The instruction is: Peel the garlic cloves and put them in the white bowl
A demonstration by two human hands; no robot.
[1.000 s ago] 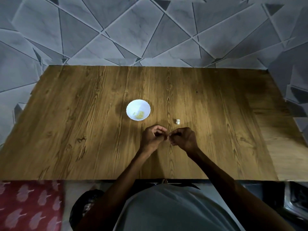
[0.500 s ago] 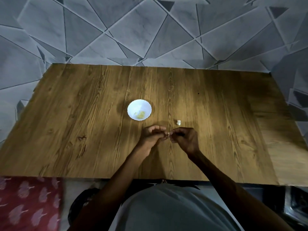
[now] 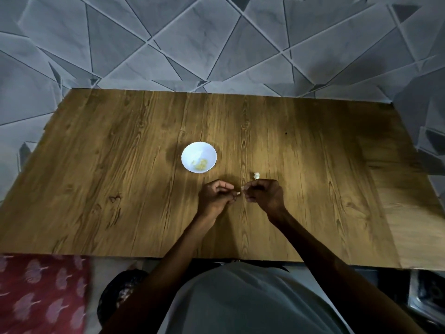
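Left hand (image 3: pixel 216 196) and right hand (image 3: pixel 263 195), now parted where they earlier met, each pinch a pale garlic clove scrap (image 3: pixel 238 193), round white bowl (image 3: pixel 190 153) at eleven o'clock.

Dim scene, dark corners, wide-angle edge bending.

The white bowl (image 3: pixel 192 152) stands upright on the table (image 3: pixel 120 189), with a few yellowish peeled cloves (image 3: pixel 201 164) in its near side. A whitish clove (image 3: pixel 256 175) lies to its right, just beyond the right hand (image 3: pixel 263 195). The left hand (image 3: pixel 215 197) pinches a tiny garlic bit (image 3: pixel 238 193), and the right hand pinches a pale scrap (image 3: pixel 243 188).
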